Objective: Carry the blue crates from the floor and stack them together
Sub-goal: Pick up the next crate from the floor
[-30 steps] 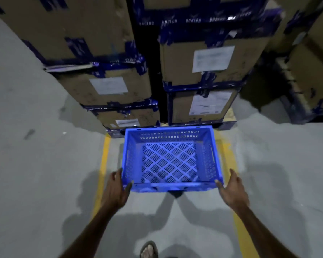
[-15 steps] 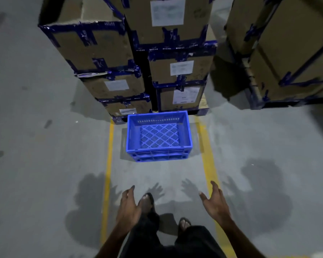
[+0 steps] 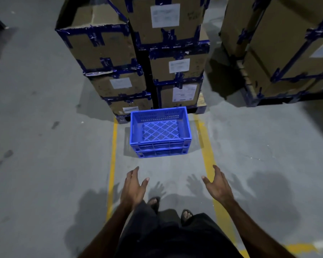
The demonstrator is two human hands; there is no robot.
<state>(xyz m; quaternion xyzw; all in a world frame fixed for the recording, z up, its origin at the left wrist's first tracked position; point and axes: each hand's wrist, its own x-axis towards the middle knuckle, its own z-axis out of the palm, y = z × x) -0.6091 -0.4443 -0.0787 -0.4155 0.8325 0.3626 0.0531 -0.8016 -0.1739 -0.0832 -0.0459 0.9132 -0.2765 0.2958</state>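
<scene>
A blue crate (image 3: 160, 146) with a lattice bottom stands on the grey floor between two yellow lines, against a pallet of cartons. Its front shows two ribbed tiers, so it may be one crate set on another; I cannot tell. My left hand (image 3: 133, 188) and my right hand (image 3: 217, 185) hover well short of it, palms facing each other, fingers straight, both holding nothing.
Taped cardboard cartons (image 3: 110, 53) are stacked high on a pallet right behind the crate. More cartons (image 3: 287, 53) stand on a pallet at the right. Yellow floor lines (image 3: 113, 164) run on both sides of me. My sandalled feet (image 3: 154, 202) show below my hands.
My hands let go of the crate's near corners and drew back. The view rose and pulled away, so the crate now stands farther off on the floor.
</scene>
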